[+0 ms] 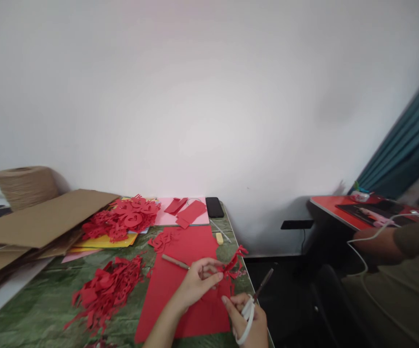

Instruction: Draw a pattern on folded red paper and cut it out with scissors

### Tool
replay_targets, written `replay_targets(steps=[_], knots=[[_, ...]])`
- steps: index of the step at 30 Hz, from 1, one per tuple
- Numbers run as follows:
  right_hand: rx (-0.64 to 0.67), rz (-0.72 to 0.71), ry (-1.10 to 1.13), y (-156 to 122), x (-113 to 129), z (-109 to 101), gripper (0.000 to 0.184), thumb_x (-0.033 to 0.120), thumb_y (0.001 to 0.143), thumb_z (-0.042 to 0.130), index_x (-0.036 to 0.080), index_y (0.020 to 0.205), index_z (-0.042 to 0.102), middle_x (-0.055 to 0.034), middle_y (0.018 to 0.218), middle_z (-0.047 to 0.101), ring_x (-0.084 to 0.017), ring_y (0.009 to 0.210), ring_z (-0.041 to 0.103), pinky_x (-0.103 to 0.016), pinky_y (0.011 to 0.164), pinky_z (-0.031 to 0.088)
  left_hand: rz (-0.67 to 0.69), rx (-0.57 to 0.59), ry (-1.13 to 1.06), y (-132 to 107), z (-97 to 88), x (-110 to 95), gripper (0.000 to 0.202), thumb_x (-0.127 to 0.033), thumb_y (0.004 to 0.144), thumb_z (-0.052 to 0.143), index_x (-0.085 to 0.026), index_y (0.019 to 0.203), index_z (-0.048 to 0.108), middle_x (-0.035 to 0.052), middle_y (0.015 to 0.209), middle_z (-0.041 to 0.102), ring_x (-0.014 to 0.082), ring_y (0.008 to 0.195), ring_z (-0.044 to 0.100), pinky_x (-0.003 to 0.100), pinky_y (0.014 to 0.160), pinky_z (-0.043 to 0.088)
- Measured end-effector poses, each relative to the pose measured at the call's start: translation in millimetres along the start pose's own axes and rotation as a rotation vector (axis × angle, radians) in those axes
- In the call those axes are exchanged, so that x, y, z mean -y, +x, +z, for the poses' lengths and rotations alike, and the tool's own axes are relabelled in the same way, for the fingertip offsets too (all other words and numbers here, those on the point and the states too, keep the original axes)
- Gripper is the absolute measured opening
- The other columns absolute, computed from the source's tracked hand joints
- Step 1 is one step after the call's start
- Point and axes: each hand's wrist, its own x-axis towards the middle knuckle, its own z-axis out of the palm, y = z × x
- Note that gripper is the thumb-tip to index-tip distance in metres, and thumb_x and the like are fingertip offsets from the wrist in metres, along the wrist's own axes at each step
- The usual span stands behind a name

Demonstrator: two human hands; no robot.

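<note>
Head view, left hand: fingers of the left hand (201, 282) pinched on a red paper cutting (232, 263), which is held above the right side of the red sheet (180, 309), near the desk's edge.
Right hand: the right hand (248, 319) is closed around the white-handled scissors (247, 311), thumb toward the cutting; whether it touches the paper, I cannot tell.
Between the hands: a small gap, the two apart.
Scissor blades: pointing away from the person, out past the desk's right edge.
Desk edge: the green desk (55, 285) ends just right of the red sheet, its border slanting down to the right.
Beyond the edge: open room over a dark floor, then a red-topped desk (329, 210) well apart, with another person's sleeve (414, 241) beside it.
Left of the sheet: a loose heap of red scraps (111, 290), a narrow bare strip between; cardboard (50, 215) farther left.
On the sheet: a pen (173, 261), just beyond the left hand.
Far end: an eraser (219, 238) near the sheet's corner, a phone (215, 207) by the wall.
</note>
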Motion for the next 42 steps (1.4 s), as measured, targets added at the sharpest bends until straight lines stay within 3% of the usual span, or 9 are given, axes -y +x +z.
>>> replay_targets(steps=[4, 9, 16, 22, 29, 34, 38, 42], knots=[[-0.004, 0.01, -0.008, 1, -3, -1, 0.036, 0.043, 0.048, 0.074, 0.018, 0.055, 0.049, 0.011, 0.029, 0.033, -0.004, 0.023, 0.024, -0.017, 0.027, 0.016, -0.036, -0.079, -0.004, 2, 2.3, 4, 0.041, -0.048, 0.06, 0.067, -0.016, 0.084, 0.059, -0.0041, 0.063, 0.054, 0.0116, 0.058, 0.053, 0.025, 0.057, 0.046], [0.056, -0.003, -0.052, 2, 6, -5, 0.035, 0.046, 0.056, 0.07, 0.018, 0.052, 0.049, 0.0099, 0.026, 0.034, -0.005, 0.021, 0.026, -0.018, 0.026, 0.017, -0.056, -0.092, -0.008, 2, 4.2, 5, 0.04, -0.051, 0.059, 0.066, -0.017, 0.077, 0.057, -0.0062, 0.056, 0.051, 0.0131, 0.056, 0.055, 0.027, 0.058, 0.046], [0.101, -0.039, -0.121, 7, 17, -8, 0.044, 0.054, 0.06, 0.064, 0.021, 0.042, 0.043, 0.0083, 0.024, 0.033, -0.007, 0.021, 0.029, -0.02, 0.026, 0.021, -0.083, -0.069, -0.06, 2, 3.0, 6, 0.042, -0.052, 0.058, 0.065, -0.018, 0.08, 0.053, -0.0065, 0.058, 0.052, 0.0142, 0.058, 0.058, 0.027, 0.059, 0.045], [0.154, 0.011, -0.13, 14, 10, -11, 0.049, 0.058, 0.059, 0.062, 0.021, 0.038, 0.038, 0.0074, 0.021, 0.032, -0.005, 0.019, 0.027, -0.018, 0.027, 0.014, 0.032, -0.016, 0.032, 5, 1.1, 8, 0.035, -0.05, 0.065, 0.061, -0.016, 0.072, 0.054, -0.0062, 0.056, 0.047, 0.0097, 0.055, 0.045, 0.021, 0.054, 0.035], [0.137, 0.047, -0.125, 13, 7, -10, 0.045, 0.058, 0.058, 0.063, 0.019, 0.044, 0.046, 0.0075, 0.02, 0.033, -0.006, 0.018, 0.028, -0.017, 0.025, 0.015, 0.072, -0.035, 0.126, 7, -1.8, 12, 0.035, -0.05, 0.069, 0.058, -0.016, 0.071, 0.054, -0.0061, 0.055, 0.042, 0.0105, 0.055, 0.04, 0.022, 0.055, 0.031], [0.197, 0.089, -0.124, 15, 5, -12, 0.044, 0.058, 0.055, 0.064, 0.017, 0.047, 0.05, 0.0069, 0.021, 0.035, -0.007, 0.019, 0.03, -0.018, 0.024, 0.018, 0.041, -0.063, 0.082, 4, 1.3, 5, 0.036, -0.051, 0.067, 0.059, -0.016, 0.07, 0.054, -0.0063, 0.056, 0.044, 0.01, 0.055, 0.043, 0.021, 0.054, 0.034], [0.163, 0.09, -0.136, 15, 8, -12, 0.044, 0.057, 0.056, 0.065, 0.017, 0.048, 0.049, 0.0078, 0.022, 0.035, -0.006, 0.019, 0.03, -0.017, 0.025, 0.019, -0.026, 0.003, 0.024, -1, 3.6, 1, 0.039, -0.049, 0.064, 0.064, -0.017, 0.085, 0.056, -0.0039, 0.064, 0.053, 0.0119, 0.059, 0.052, 0.023, 0.057, 0.04], [0.231, 0.143, -0.16, 17, 9, -13, 0.044, 0.057, 0.053, 0.066, 0.017, 0.048, 0.05, 0.0067, 0.022, 0.037, -0.007, 0.02, 0.031, -0.018, 0.025, 0.021, -0.008, -0.04, 0.056, -2, -0.3, 12, 0.053, -0.037, 0.053, 0.076, -0.018, 0.099, 0.055, 0.0062, 0.1, 0.059, 0.0156, 0.076, 0.057, 0.027, 0.069, 0.044]])
